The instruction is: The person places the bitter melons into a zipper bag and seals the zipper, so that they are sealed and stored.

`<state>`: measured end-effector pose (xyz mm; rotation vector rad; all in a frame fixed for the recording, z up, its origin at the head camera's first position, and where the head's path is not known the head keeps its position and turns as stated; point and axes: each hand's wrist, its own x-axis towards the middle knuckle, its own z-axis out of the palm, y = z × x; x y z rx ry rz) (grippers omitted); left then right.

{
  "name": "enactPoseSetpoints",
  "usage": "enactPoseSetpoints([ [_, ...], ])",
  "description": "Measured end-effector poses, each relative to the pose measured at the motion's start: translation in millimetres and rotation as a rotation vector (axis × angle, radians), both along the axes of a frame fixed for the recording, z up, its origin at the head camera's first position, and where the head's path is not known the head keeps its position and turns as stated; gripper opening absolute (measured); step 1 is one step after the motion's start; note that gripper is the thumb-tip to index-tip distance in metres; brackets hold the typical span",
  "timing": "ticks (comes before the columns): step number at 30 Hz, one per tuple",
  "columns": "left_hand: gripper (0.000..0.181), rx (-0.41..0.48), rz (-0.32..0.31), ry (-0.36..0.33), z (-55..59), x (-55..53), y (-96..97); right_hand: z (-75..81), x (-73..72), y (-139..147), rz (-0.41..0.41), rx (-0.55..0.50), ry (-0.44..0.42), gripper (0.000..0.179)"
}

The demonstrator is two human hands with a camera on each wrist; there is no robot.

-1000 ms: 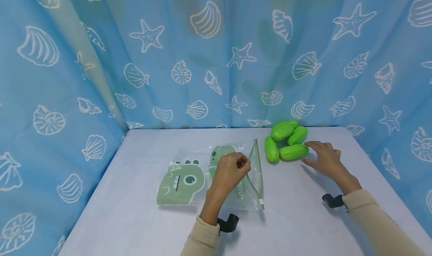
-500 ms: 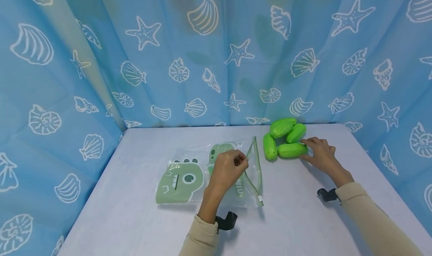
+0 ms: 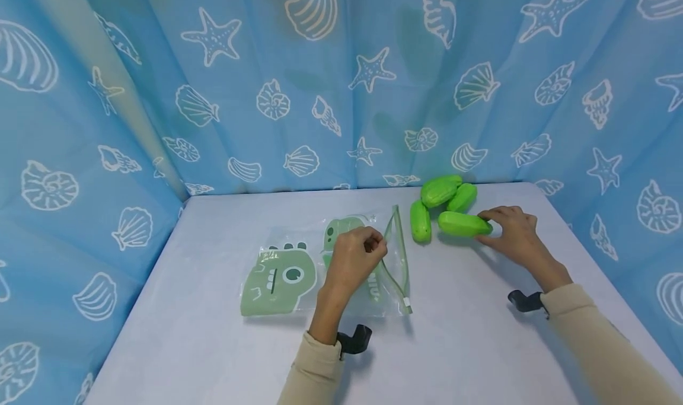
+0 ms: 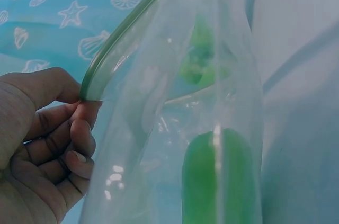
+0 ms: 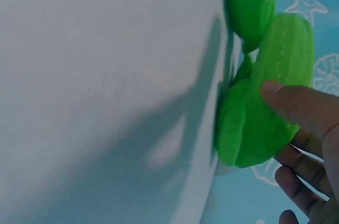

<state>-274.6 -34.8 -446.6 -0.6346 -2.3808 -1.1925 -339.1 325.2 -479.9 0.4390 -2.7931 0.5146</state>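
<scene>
In the head view, a clear zip bag (image 3: 299,239) with green dinosaur prints lies across the table, its mouth toward the right. My left hand (image 3: 354,254) pinches the green zip edge (image 4: 114,41) between thumb and finger, holding the mouth apart. Through the plastic in the left wrist view shows a rounded green shape (image 4: 212,176). My right hand (image 3: 512,233) grips the near end of a plump green cucumber (image 3: 463,224), thumb on one side and fingers behind it. In the right wrist view this cucumber (image 5: 280,70) is tilted, overlapping the others behind it.
Beside the held one, several more green cucumbers (image 3: 440,191) lie at the back right of the white table (image 3: 459,334), one (image 3: 420,221) just right of the bag's mouth. A blue shell-print curtain (image 3: 320,96) stands behind and at both sides.
My right hand has closed its fingers on the nearest cucumber and raised it slightly, apart from the group. The left hand keeps its pinch on the bag's edge. The head view has shifted slightly.
</scene>
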Motion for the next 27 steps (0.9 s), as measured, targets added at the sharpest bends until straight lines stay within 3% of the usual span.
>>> enactPoseSetpoints([
  [13, 0.007, 0.025, 0.006, -0.008, 0.5, -0.1, -0.1, 9.1, 29.7, -22.7, 0.083, -0.035, 0.127, 0.046],
  [27, 0.007, 0.014, 0.004, -0.004, 2.3, 1.6, 2.1, 19.1, 46.0, -38.8, 0.153, -0.070, 0.183, 0.050],
])
